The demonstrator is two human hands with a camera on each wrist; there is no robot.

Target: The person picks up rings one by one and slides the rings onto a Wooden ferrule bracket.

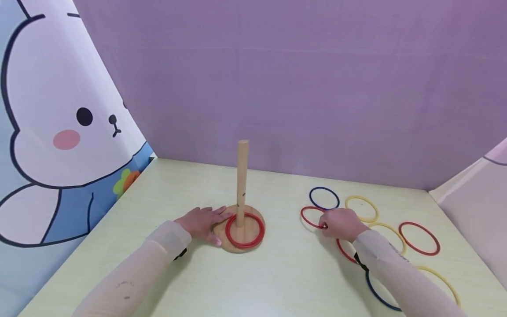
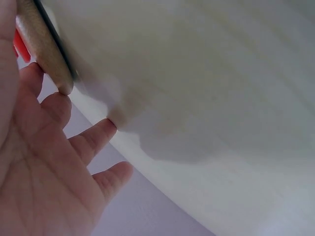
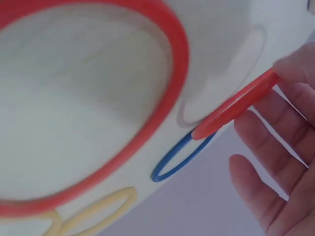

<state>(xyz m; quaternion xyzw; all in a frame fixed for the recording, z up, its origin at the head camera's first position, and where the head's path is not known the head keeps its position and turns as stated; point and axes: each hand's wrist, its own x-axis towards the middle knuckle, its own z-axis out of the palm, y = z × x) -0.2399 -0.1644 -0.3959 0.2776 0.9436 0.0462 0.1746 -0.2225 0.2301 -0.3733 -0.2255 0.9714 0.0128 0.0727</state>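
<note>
A round wooden base (image 1: 257,215) with an upright wooden peg (image 1: 242,176) stands on the table, and red rings (image 1: 260,235) lie around the peg's foot. My left hand (image 1: 203,223) rests against the left edge of the base, fingers spread; the left wrist view shows fingertips touching the base's rim (image 2: 56,73). To the right, my right hand (image 1: 341,224) pinches a red ring (image 1: 306,219) between thumb and fingers. In the right wrist view this red ring (image 3: 236,105) is lifted off the table, its shadow beside it.
Around the right hand lie a blue ring (image 1: 325,188), yellow rings (image 1: 374,207), a red ring (image 1: 437,246) at far right, another red ring (image 1: 345,254) partly under the wrist, and a second blue ring (image 1: 374,293) nearer. A purple backdrop (image 1: 277,88) rises behind the table (image 1: 190,176).
</note>
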